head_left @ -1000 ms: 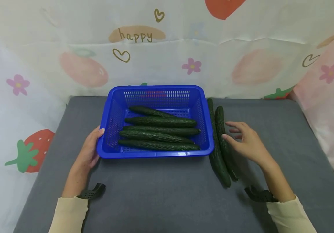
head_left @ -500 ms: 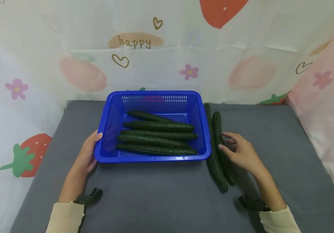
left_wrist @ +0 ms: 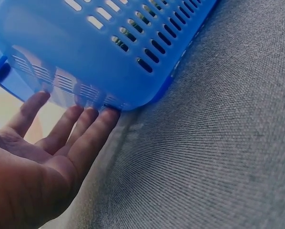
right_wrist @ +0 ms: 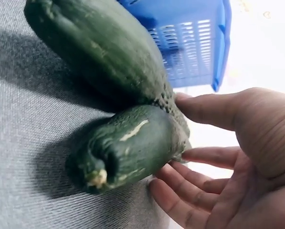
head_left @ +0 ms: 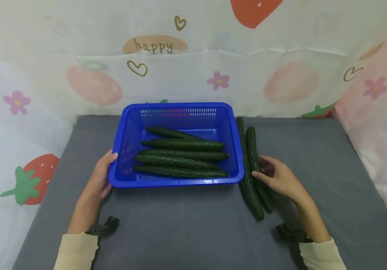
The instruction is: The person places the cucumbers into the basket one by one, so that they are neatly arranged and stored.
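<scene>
A blue plastic basket (head_left: pixel 176 182) with slotted walls holds several dark green cucumbers (head_left: pixel 181 172) lying crosswise. My left hand (head_left: pixel 100 178) grips its left side, thumb on the rim and fingertips (left_wrist: pixel 106 117) against the outer wall. Two more cucumbers lie lengthwise on the table, to the right of the basket. The outer cucumber (head_left: pixel 252 146) is between the thumb and fingers of my right hand (head_left: pixel 282 180); in the right wrist view the thumb (right_wrist: pixel 204 109) is on its upper side and the fingers along its outer side. The inner cucumber (head_left: pixel 251 193) lies right beside the basket wall.
A grey cloth covers the table (head_left: pixel 180 228). Behind it hangs a pale curtain (head_left: pixel 244 67) printed with fruit, flowers and hearts, which also runs along both sides. A black wrist mount (head_left: pixel 103 227) sits on each forearm.
My right hand has come in from the right and closed its thumb and fingers about the outer cucumber. The left hand stays on the basket; the head view has shifted slightly.
</scene>
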`<state>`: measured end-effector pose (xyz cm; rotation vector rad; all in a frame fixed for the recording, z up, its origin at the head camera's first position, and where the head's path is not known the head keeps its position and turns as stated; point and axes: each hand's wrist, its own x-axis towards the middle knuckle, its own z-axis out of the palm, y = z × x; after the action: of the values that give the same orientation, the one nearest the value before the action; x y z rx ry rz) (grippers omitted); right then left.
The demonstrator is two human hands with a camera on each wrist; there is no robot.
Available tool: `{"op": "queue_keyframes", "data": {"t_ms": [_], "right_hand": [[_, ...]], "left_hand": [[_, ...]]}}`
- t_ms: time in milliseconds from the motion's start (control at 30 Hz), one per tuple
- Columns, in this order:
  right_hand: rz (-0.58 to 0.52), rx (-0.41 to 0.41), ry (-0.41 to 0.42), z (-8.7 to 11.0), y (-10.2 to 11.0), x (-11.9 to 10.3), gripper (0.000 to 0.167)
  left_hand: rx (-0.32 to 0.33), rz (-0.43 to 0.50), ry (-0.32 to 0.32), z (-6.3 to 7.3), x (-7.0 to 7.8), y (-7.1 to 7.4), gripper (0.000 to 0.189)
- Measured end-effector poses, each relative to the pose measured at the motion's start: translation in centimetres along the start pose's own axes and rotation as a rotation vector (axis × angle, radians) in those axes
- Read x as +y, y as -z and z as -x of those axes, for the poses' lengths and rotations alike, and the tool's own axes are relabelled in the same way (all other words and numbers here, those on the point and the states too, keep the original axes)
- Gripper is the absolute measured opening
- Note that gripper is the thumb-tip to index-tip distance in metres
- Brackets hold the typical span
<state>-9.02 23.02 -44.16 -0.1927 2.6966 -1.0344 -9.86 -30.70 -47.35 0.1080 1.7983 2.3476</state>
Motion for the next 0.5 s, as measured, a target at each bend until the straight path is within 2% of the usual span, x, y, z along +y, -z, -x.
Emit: {"op": "queue_keyframes", "data": {"t_ms": [500], "right_hand": [[-0.092, -0.053, 0.003, 0.0, 0.8, 1.1, 0.074]], "left_hand": [[-0.013, -0.008, 0.014, -0.1, 0.1, 0.3, 0.032]]}}
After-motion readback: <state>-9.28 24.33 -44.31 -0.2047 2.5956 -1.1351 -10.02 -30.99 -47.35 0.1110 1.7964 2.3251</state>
